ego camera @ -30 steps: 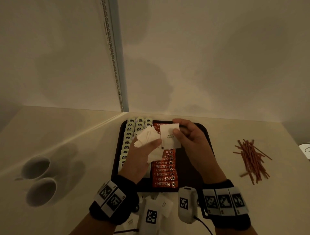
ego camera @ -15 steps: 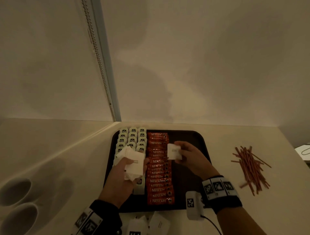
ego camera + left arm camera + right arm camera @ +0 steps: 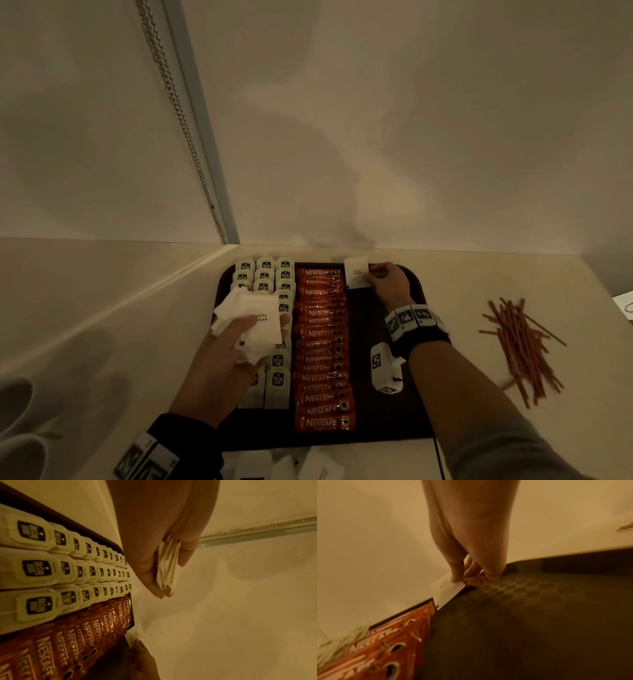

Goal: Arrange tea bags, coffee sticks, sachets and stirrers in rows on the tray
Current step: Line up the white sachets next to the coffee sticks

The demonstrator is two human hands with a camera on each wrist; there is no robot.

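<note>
Right hand (image 3: 387,284) pinches single white sugar sachet (image 3: 357,273) by edge, at far end of tray (image 3: 387,342), just right of coffee stick row (image 3: 322,346); lower edge at tray floor. Left hand (image 3: 236,346) clasps bundle of sachets (image 3: 250,318) above tea bag rows (image 3: 265,274). Stirrers (image 3: 520,346) heaped on counter, right of tray, well apart. More sachets (image 3: 322,467) on counter near tray's near edge.
</note>
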